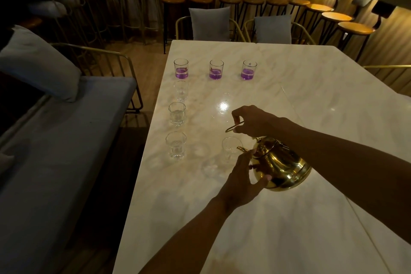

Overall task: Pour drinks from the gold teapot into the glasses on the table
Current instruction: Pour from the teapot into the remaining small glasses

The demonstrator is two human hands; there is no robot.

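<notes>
The gold teapot (282, 167) is tilted left above the marble table (289, 218), its spout over a small clear glass (230, 148). My right hand (251, 121) grips the teapot's thin gold handle from above. Fingers of my left hand (243, 180) are curled against the pot's front and lid. Three more clear faceted glasses (177, 114) stand in a column along the table's left edge. Three tumblers with purple liquid (216, 69) stand in a row farther back.
A grey sofa (55, 140) with a cushion runs along the left of the table. Two gold-framed chairs with grey cushions (210, 23) stand at the far end. Bar stools (347, 26) line the back wall.
</notes>
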